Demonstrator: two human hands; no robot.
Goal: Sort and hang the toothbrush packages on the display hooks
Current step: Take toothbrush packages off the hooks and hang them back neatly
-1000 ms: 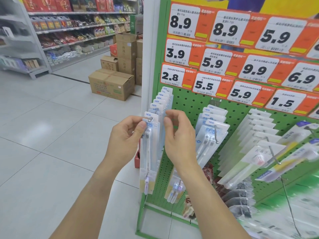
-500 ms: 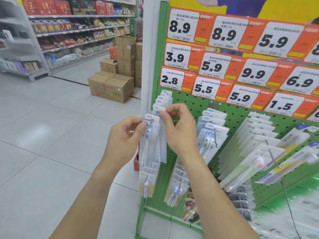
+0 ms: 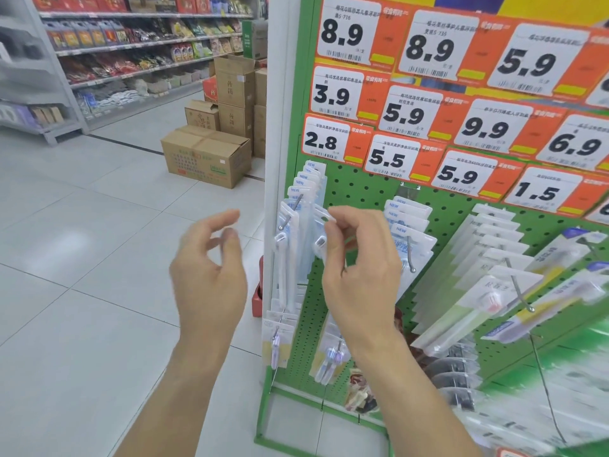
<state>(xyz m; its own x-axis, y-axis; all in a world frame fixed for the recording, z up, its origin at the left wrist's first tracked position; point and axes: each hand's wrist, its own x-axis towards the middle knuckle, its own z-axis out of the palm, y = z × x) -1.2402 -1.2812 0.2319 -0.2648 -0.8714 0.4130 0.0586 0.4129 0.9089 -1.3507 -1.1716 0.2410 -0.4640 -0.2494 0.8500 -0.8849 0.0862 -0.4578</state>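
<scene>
- Right hand (image 3: 357,268) pinches the top tab of a toothbrush package (image 3: 318,235), just beside the leftmost hook (image 3: 290,214); left hand (image 3: 211,275) hangs loosely curled, empty
- Package seems light, thin, bendy; best held near its hang hole

Your left hand (image 3: 211,275) lets go of the front toothbrush package (image 3: 286,255) and pulls back to the left, fingers loose, holding nothing. Your right hand (image 3: 359,272) now pinches a package top (image 3: 324,215) beside the hook (image 3: 290,215).

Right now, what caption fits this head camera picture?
Right hand pinches a toothbrush package near the hook; left hand open.
</scene>
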